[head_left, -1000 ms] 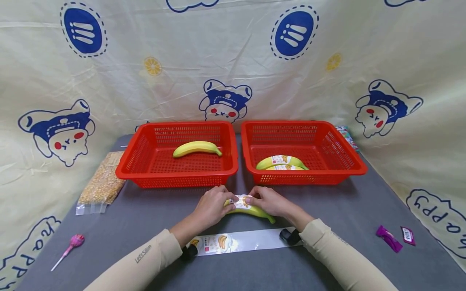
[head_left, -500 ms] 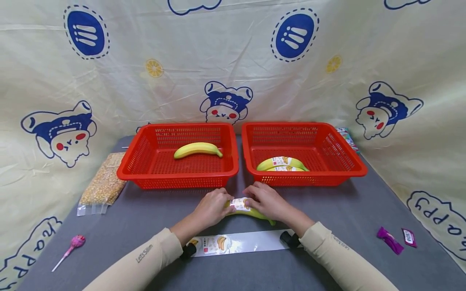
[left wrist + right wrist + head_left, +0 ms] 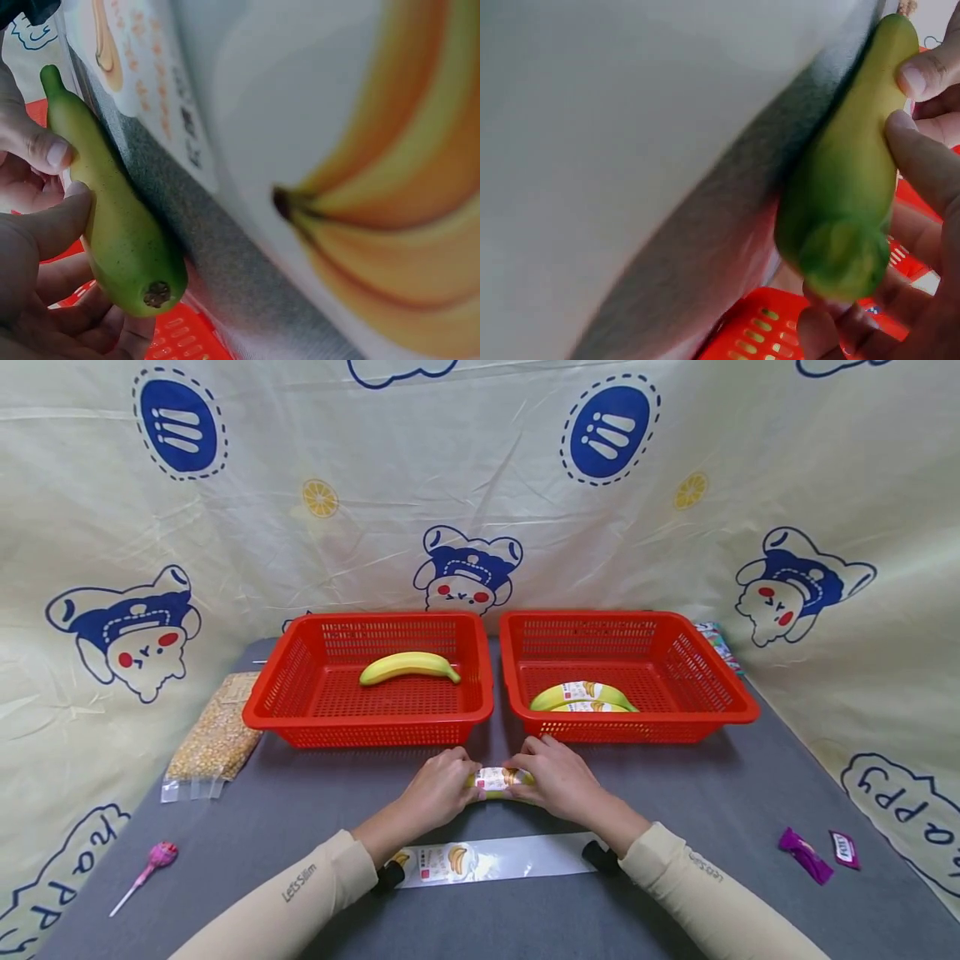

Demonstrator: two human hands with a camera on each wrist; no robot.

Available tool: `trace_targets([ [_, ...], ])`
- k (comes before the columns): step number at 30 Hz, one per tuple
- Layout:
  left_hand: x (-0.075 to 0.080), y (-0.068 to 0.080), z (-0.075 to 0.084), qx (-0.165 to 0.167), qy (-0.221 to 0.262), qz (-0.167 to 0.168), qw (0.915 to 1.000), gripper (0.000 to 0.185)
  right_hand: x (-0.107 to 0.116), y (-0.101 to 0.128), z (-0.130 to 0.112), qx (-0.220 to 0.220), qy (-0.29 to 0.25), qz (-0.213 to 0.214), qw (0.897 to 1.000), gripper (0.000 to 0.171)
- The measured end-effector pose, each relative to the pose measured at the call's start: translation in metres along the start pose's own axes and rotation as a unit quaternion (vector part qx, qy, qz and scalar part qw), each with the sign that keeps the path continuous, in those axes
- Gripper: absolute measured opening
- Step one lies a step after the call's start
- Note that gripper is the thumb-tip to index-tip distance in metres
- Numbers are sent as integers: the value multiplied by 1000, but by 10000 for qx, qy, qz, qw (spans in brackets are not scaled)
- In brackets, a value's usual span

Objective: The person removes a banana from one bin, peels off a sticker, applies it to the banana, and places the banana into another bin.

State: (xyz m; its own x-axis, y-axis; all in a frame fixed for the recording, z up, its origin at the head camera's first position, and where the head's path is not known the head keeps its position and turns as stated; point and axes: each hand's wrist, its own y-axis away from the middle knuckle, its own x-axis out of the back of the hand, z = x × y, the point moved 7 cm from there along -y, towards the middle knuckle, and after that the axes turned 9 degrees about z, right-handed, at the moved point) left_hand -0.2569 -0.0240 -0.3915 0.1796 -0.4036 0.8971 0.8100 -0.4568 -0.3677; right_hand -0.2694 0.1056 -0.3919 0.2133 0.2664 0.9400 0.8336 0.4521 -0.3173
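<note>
Banana (image 3: 498,779) rolled, both hands gripping

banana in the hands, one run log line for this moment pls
left hand: grips banana | right hand: grips banana, on its label | sticker strip: on table, near wrists

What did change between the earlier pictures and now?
The right hand has closed over the banana, hiding its right tip, which showed before; the label is now wrapped further around it. The left hand still holds the other end. Both baskets and the strip stayed put.
</note>
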Motion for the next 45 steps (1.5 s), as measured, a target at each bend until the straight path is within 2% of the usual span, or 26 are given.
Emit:
trace_targets([
  [4, 0, 0, -2, 214, 19, -96, 9997, 33, 1, 5, 4, -126, 192, -20, 9997, 42],
  [7, -1, 0, -4, 324, 28, -197, 9993, 35, 1, 7, 4, -63, 172, -12, 9998, 40],
  [13, -2, -1, 1, 102, 54, -491, 9987, 48, 0, 7, 1, 45, 156, -19, 9999, 40],
  [15, -1, -2, 2, 40, 64, -532, 9986, 47, 0, 7, 0, 72, 192, -1, 9998, 40],
  [19, 1, -2, 1, -58, -36, -276, 9996, 35, 1, 7, -2, 124, 334, 102, 9993, 39],
  [23, 2, 0, -2, -19, -135, -68, 9999, 35, 2, 8, -3, 152, 488, 204, 9985, 38],
  [32, 1, 1, 0, -94, -176, -128, 9997, 34, 0, 3, -13, 149, 242, 106, 9995, 45],
  [38, 1, 0, 1, -78, -221, -125, 9996, 33, -2, -5, -21, 298, 699, 187, 9969, 45],
  [45, -2, 0, 1, -66, -245, -129, 9996, 34, -1, 0, -14, 84, 862, -108, 9962, 36],
])
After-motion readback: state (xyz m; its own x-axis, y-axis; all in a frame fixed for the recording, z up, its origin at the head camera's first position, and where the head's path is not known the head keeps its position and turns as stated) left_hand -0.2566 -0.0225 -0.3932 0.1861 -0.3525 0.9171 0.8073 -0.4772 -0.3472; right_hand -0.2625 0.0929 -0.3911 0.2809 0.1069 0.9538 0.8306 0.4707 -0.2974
